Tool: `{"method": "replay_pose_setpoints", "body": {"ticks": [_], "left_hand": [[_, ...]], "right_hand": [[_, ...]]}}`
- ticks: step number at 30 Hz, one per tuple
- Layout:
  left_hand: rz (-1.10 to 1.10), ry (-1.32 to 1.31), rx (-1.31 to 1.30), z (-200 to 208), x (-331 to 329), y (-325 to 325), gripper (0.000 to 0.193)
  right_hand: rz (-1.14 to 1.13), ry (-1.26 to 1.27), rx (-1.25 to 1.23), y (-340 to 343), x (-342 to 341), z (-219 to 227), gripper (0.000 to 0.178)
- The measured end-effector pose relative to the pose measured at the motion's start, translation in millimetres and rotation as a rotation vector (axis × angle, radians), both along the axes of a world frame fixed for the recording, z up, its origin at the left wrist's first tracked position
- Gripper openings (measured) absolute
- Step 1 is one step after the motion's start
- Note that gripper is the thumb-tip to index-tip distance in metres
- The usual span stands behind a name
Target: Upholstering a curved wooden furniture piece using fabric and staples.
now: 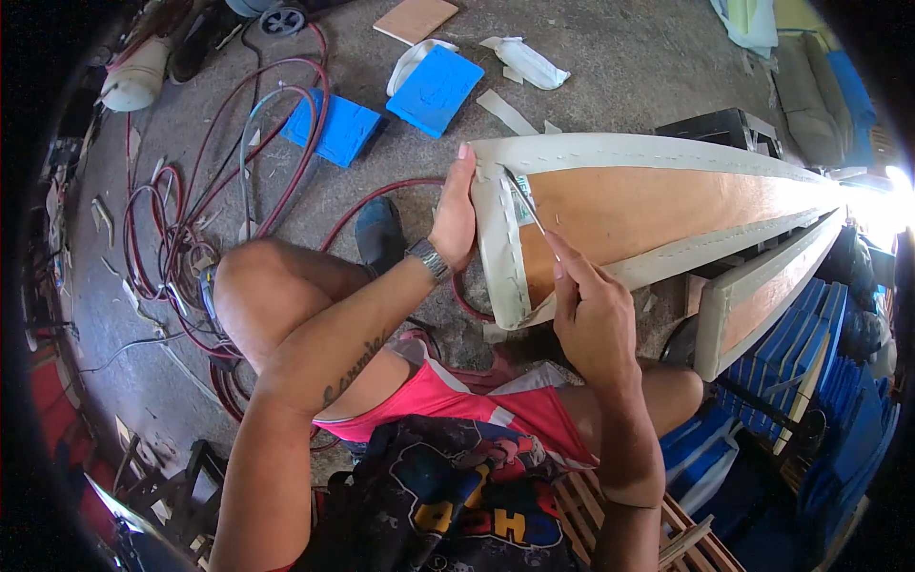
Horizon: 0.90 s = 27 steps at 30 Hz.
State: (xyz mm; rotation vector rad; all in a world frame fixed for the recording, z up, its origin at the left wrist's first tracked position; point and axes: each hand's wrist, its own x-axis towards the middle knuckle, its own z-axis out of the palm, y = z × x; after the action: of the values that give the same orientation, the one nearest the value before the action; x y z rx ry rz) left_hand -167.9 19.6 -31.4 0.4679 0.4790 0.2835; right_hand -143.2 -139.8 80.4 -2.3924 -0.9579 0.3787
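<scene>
In front of me lies a long upholstered panel (629, 205), brown board in the middle with pale cream covering folded over its edges and a line of staples along the folds. My left hand (456, 214) grips its near left corner, thumb up along the edge, the other fingers partly hidden. Closed round a slim metal tool (530, 204), perhaps a screwdriver or awl, is my right hand (596, 319); the handle is hidden in the palm. The tool's tip rests at the stapled fold near the upper left corner, beside a small printed label (525, 195).
A second cream-edged panel (758, 300) stands at the right, above stacked blue slatted pieces (791, 353). Red and dark hoses (172, 219) coil over the concrete floor at left. Blue slabs (436, 91), a brown tile (415, 19) and white scraps (527, 63) lie beyond.
</scene>
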Motion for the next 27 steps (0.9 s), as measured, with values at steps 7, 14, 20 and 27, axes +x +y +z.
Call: {"method": "replay_pose_setpoints", "body": {"ticks": [7, 14, 20, 27], "left_hand": [[0.004, 0.014, 0.022, -9, 4, 0, 0.059], [-0.002, 0.017, 0.045, -22, 7, 1, 0.056], [0.163, 0.074, 0.197, -39, 11, -3, 0.049], [0.250, 0.171, 0.376, -40, 22, -10, 0.051]], "right_hand": [[0.075, -0.071, -0.189, 7, 8, 16, 0.033], [0.116, -0.040, -0.242, 17, 15, 36, 0.034], [0.144, -0.017, -0.329, 34, 18, 51, 0.034], [-0.009, -0.089, -0.012, 4, -14, -36, 0.036]]}}
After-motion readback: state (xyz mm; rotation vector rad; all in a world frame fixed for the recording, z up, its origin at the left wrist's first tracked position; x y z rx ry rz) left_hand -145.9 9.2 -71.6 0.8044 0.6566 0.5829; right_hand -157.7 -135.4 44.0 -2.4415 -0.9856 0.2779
